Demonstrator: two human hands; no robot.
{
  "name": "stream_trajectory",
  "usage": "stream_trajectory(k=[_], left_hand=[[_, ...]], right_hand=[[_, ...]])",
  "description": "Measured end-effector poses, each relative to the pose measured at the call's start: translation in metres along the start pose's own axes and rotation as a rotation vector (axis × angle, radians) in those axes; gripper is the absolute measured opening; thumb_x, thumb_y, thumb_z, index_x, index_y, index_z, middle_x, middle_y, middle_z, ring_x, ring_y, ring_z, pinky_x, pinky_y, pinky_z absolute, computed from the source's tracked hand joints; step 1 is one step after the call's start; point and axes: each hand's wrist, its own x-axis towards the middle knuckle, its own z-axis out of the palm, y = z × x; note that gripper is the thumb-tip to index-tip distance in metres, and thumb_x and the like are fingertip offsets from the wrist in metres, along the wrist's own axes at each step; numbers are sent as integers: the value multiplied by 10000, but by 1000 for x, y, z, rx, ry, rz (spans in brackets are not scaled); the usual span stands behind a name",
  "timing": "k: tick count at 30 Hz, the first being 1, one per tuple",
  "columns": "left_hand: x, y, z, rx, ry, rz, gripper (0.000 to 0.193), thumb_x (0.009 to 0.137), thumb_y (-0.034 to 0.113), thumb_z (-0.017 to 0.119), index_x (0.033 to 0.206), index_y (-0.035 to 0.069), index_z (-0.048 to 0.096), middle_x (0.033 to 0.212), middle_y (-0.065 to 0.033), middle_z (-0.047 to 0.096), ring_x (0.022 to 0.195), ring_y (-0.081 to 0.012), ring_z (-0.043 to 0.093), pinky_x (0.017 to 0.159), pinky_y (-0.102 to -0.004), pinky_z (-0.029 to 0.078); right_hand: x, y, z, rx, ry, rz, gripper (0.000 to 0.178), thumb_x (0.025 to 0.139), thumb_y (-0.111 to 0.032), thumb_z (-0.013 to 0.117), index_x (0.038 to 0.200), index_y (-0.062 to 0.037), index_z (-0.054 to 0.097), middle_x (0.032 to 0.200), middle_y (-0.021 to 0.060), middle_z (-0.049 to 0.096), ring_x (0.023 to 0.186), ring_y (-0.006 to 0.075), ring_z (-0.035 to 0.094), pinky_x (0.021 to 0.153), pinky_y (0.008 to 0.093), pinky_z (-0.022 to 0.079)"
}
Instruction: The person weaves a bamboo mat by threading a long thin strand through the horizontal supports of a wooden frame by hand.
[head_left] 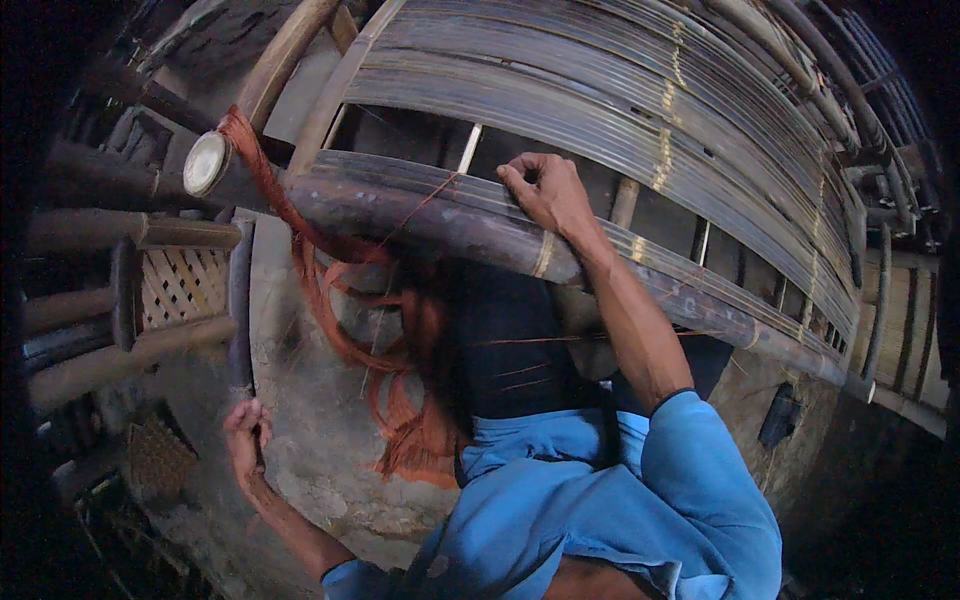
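Holds right hand over front bamboo pole, with thumb and fingers curled into a narrow ring; cannot tell whether pinching anything. Holds left hand low, near dark post, with fingers folded in; cannot tell about contents. Has reddish fibre bundle draped over pole's left end, likely for easy reach. Note thin reddish strand crossing pole to slats, perhaps for anchoring.

The head view, from the left of two head-worn fisheyes, looks down past the shirt toward the slats. It sits near, framing left hand and right hand, straight edges bending toward its rim.
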Motion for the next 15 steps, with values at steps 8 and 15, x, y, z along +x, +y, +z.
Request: stream_trajectory(k=[8, 15], left_hand=[[48, -103, 10, 1006, 368, 228, 480, 881, 198, 761, 1278, -24, 611, 1274, -223, 640, 1149, -329, 641, 925, -440, 515], [92, 45, 258, -500, -200, 249, 665, 922, 172, 742, 1453, -3, 383, 1369, -120, 549, 1115, -198, 613, 885, -313, 539]], right_hand=[[1, 0, 3, -54, 30, -26, 360, 926, -357, 651, 955, -16, 763, 818, 249, 715, 801, 408, 714, 781, 474, 553], [-3, -5, 8, 65, 90, -66, 328, 901, -337, 700, 1003, -30, 754, 878, 173, 737, 771, 351, 715, 743, 434, 559]])
